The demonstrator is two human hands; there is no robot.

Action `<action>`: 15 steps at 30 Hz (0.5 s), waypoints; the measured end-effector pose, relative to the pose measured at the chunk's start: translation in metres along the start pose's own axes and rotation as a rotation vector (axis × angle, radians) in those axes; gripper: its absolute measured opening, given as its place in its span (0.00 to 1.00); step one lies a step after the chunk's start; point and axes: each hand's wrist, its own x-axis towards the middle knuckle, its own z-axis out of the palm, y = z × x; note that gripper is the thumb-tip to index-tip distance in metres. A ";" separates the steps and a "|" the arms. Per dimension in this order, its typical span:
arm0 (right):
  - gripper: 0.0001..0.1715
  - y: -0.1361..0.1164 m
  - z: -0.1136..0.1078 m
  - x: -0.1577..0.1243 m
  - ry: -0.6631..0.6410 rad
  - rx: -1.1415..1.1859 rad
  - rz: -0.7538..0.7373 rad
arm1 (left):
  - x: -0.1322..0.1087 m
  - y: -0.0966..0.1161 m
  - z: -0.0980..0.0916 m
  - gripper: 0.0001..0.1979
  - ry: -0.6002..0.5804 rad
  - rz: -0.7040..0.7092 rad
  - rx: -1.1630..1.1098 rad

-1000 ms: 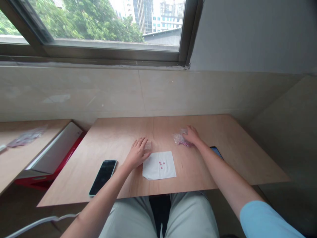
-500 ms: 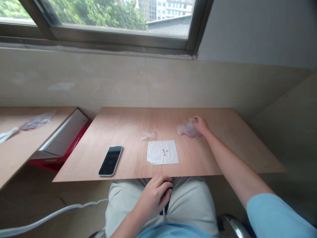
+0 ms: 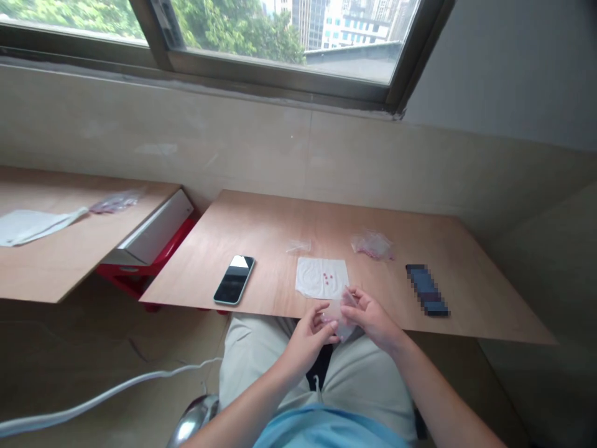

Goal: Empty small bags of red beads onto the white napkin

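Just beyond the table's front edge, above my lap, both hands are at a small clear plastic bag (image 3: 344, 328). My right hand (image 3: 375, 320) pinches its upper right part between thumb and fingers. My left hand (image 3: 311, 336) has curled fingers on its left side. A little pink shows near the left fingertips, too small to name. On the table ahead lies a white paper sheet (image 3: 310, 283) with several small red marks or pieces (image 3: 327, 278) on it. Behind it is a heap of clear bags with pink contents (image 3: 373, 246), which neither hand touches.
A phone (image 3: 234, 280) lies left of the sheet, and a dark, pixelated device (image 3: 426, 290) at the right. Another clear plastic piece (image 3: 298, 246) is behind the sheet. A second table (image 3: 41, 267) at left bears papers and a bag. A white cable (image 3: 116, 382) runs below.
My right hand has left the bag heap and come back to my left hand, with a small clear bag now between them. The view has shifted, and the dark device at right now shows.
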 end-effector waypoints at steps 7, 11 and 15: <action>0.22 0.008 -0.018 0.006 0.102 -0.075 0.042 | 0.016 0.005 -0.017 0.24 0.262 0.064 -0.140; 0.25 0.009 -0.024 0.012 0.164 -0.054 0.021 | 0.028 0.006 -0.023 0.23 0.248 0.057 -0.114; 0.29 0.011 -0.023 0.013 0.142 -0.117 0.036 | 0.033 0.005 -0.022 0.23 0.228 0.053 -0.093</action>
